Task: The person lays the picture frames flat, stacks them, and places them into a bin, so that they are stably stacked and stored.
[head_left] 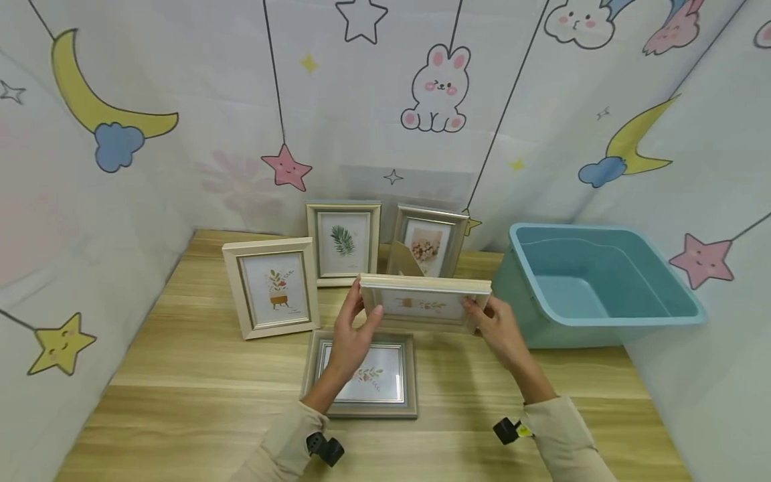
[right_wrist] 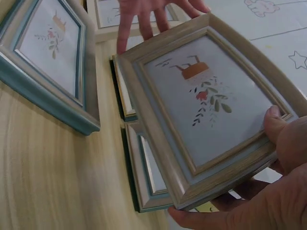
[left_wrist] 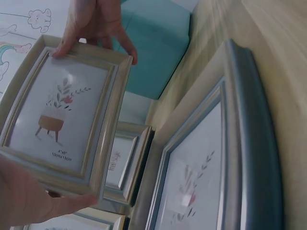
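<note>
I hold a light wooden picture frame (head_left: 425, 301) with a potted-plant print in both hands, lifted above the table and tilted nearly flat. My left hand (head_left: 360, 323) grips its left end and my right hand (head_left: 490, 321) grips its right end. The left wrist view shows the frame (left_wrist: 62, 115) with my left hand (left_wrist: 24, 201) at its lower edge. In the right wrist view my right hand (right_wrist: 273, 187) curls thumb over and fingers under the frame (right_wrist: 206, 105). Below it, a grey-blue frame (head_left: 367, 375) lies face up on the wooden table (head_left: 181, 402).
Three frames stand at the back: a cream one (head_left: 271, 288) on the left, a leaf print (head_left: 343, 242) in the middle, a flower print (head_left: 429, 244) to its right. An empty blue tub (head_left: 590, 284) sits at the right. Cartoon-printed cloth walls enclose the table.
</note>
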Available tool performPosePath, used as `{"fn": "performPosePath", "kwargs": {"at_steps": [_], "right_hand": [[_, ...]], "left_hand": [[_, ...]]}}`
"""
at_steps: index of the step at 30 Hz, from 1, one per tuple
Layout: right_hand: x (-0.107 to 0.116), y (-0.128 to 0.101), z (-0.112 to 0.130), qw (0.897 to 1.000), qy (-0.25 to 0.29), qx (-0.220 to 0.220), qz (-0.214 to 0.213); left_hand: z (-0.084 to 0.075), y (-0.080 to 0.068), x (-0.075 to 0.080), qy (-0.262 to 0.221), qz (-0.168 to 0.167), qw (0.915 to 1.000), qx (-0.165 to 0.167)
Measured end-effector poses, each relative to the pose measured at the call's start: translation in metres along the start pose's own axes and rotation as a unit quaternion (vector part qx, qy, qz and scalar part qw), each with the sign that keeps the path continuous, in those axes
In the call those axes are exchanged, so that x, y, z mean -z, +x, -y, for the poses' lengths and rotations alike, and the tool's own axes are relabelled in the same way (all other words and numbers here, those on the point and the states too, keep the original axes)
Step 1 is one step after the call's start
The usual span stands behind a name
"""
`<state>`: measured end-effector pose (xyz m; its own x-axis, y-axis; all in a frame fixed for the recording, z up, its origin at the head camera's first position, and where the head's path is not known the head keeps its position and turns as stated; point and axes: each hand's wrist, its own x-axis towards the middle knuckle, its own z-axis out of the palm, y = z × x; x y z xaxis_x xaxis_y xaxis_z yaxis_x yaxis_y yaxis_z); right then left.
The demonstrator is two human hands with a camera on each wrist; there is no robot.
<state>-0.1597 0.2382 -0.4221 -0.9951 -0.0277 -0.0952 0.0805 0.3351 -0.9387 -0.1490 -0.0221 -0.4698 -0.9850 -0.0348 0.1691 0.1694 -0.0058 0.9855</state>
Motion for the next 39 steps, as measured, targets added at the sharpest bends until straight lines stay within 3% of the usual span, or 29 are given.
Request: {"fn": "performPosePath", "kwargs": {"at_steps": [8, 13, 17, 23, 31, 39], "right_hand": [[-0.009, -0.008, -0.012, 0.998, 0.046, 0.01, -0.037], [-0.017, -0.012, -0.021, 0.993, 0.092, 0.056, -0.057], [-0.023, -0.014, -0.027, 0.982, 0.144, 0.105, -0.061], [-0.031, -0.016, -0.031, 0.968, 0.183, 0.172, -0.025], [-0.032, -0.016, -0.034, 0.962, 0.184, 0.203, -0.014], [-0.028, -0.015, -0.036, 0.951, 0.166, 0.26, -0.003]], "left_hand": [[-0.005, 0.017, 0.011, -0.012, 0.029, 0.9986, -0.044], [-0.018, 0.034, 0.025, -0.025, 0.112, 0.9931, -0.025], [-0.031, 0.052, 0.033, -0.015, 0.202, 0.9785, -0.039], [-0.043, 0.076, 0.041, -0.032, 0.307, 0.9468, -0.09], [-0.051, 0.086, 0.046, -0.039, 0.373, 0.9179, -0.13], [-0.055, 0.089, 0.047, -0.071, 0.433, 0.8881, -0.136]]}}
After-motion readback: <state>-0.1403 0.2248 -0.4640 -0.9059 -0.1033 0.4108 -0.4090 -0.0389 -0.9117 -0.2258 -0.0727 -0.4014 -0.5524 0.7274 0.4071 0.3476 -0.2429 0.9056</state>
